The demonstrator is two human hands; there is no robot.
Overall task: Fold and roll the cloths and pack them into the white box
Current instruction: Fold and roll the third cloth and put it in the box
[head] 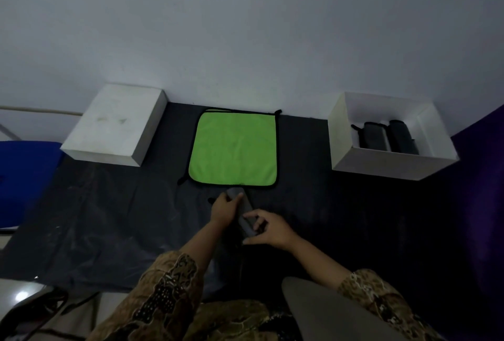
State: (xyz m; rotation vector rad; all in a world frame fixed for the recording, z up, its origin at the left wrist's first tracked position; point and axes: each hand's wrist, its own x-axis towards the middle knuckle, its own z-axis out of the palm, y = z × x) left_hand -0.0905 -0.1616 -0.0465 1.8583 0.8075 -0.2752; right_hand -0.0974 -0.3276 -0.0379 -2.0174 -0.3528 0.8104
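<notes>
Patterned brown batik sleeves [166, 294] fill the bottom of the view, with a plain grey fabric-covered knee [321, 313] between them. No brand, label or writing can be read anywhere.

Just nearer the camera than the green cloth [234, 148], both hands meet on a grey cloth [245, 218] that is rolled into a tight, soft-looking cylinder lying at a slant. The left hand [225, 208] is closed over the roll's far end, thumb and fingers wrapped around it. The right hand [268, 227] pinches the near end, its fingers curled over the top and the thumb underneath. The roll is thus held between the two hands, close above the black sheet [109, 218], a thin, wrinkled, slightly glossy plastic-like covering; whether the roll touches the sheet cannot be told.

The green cloth lies flat and square on that sheet, fuzzy like microfibre, edged in black binding with small black loops at its corners.

Right of the green cloth stands the white box [381, 162], open-topped, rectangular, with smooth stiff walls; two dark grey rolled cloths [387, 137] lie side by side inside it. Left of the green cloth sits the white lid [114, 122], a flat-topped shallow rectangular shape with faint smudges, its back against the pale wall [245, 27].
</notes>
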